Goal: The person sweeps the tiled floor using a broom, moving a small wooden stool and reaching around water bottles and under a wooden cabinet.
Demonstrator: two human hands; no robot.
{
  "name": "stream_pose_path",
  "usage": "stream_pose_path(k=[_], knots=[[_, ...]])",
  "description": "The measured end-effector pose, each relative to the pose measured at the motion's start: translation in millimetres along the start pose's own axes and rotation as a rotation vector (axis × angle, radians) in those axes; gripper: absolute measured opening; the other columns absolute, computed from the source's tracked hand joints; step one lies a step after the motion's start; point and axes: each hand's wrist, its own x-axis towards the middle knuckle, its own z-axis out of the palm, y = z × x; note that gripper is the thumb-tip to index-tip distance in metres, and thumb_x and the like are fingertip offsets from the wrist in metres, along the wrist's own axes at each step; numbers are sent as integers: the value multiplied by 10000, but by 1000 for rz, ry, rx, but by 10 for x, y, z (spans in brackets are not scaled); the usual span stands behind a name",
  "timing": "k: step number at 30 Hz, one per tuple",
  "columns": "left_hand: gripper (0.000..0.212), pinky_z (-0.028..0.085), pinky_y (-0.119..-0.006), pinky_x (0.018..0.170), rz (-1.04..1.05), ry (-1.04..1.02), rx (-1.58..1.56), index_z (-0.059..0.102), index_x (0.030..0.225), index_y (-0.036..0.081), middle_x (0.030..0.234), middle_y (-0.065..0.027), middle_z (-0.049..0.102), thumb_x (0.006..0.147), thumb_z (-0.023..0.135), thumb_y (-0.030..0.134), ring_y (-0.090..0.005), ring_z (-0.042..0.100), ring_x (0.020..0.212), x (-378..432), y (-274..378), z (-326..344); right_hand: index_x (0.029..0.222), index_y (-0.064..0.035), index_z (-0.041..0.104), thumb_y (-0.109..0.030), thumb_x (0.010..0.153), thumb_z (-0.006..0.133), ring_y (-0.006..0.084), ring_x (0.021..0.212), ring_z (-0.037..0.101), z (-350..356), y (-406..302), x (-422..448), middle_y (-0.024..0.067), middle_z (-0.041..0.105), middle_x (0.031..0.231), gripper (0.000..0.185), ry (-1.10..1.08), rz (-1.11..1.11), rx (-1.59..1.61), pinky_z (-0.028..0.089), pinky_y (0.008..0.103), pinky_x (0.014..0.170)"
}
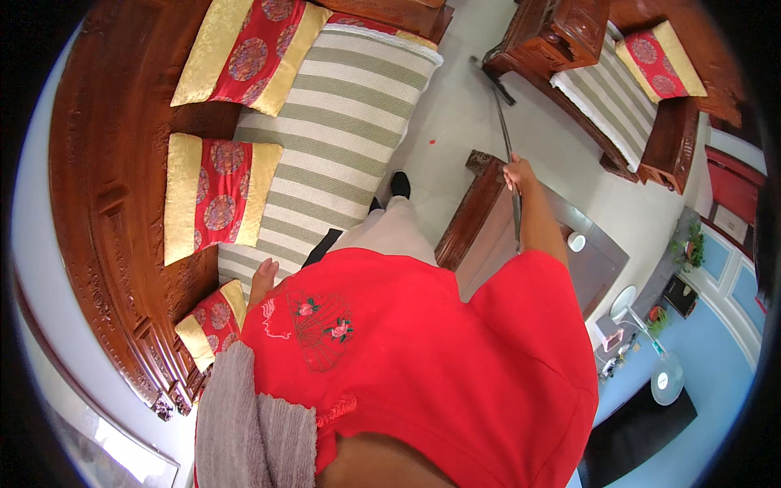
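My right hand (517,172) grips the thin dark handle of a long-handled floor mop or broom (504,125); I cannot tell which. Its narrow dark head (495,81) lies on the pale floor by the foot of a carved wooden armchair (543,46). The handle's rear end runs back beside my forearm, over the coffee table. On the other side, my left hand (262,279) hangs by my hip near the striped seat cushion (341,116), with nothing seen in it. A small red scrap (432,142) lies on the floor between sofa and table.
The carved wooden sofa (116,201) runs along my left, bearing red-and-gold pillows (223,198). To my right stands a wooden coffee table (488,238) with a white cup (575,241). Beyond it are an electric fan (665,378) and potted plants (692,247). A grey towel (244,421) drapes over me.
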Motion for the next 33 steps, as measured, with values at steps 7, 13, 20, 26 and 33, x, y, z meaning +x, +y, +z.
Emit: stream_pose_path(k=[7, 13, 20, 26, 33], knots=[[556, 404, -266, 688, -101, 58, -354, 403, 1182, -40, 980, -125, 550, 796, 509, 346, -169, 521, 852, -33, -61, -69, 1231, -135, 313, -35, 811, 434, 121, 397, 394, 874, 174, -360, 54, 456, 562, 448, -155, 235, 161, 334, 263, 308], [578, 381, -310, 852, -111, -106, -171, 394, 1175, -64, 1114, -205, 499, 789, 500, 352, -260, 505, 1004, 122, -548, 297, 1346, -193, 106, -42, 807, 434, 101, 414, 364, 1188, 595, -1113, 31, 429, 566, 649, -340, 221, 555, 305, 246, 327], [544, 390, -289, 825, -60, -29, -132, 411, 1162, -66, 1054, -179, 533, 791, 510, 320, -217, 516, 953, 92, 23, 83, 1345, -140, 107, -18, 773, 444, 105, 400, 366, 727, 585, -1177, 26, 438, 559, 675, -269, 57, 471, 305, 257, 326], [531, 364, -246, 836, -71, 3, -324, 415, 1162, -66, 1061, -132, 523, 794, 520, 303, -157, 478, 963, -92, 444, 12, 1337, -107, 135, -2, 739, 408, 135, 378, 392, 478, 215, -186, 60, 440, 532, 665, -50, -73, 162, 318, 282, 325], [567, 317, -277, 906, -115, -9, -349, 372, 1191, -67, 1149, -172, 471, 800, 523, 316, -212, 428, 1080, -404, -69, 280, 1294, -30, 231, 9, 775, 369, 234, 410, 472, 1081, 417, -442, 177, 519, 626, 539, -103, -26, -270, 370, 362, 374]])
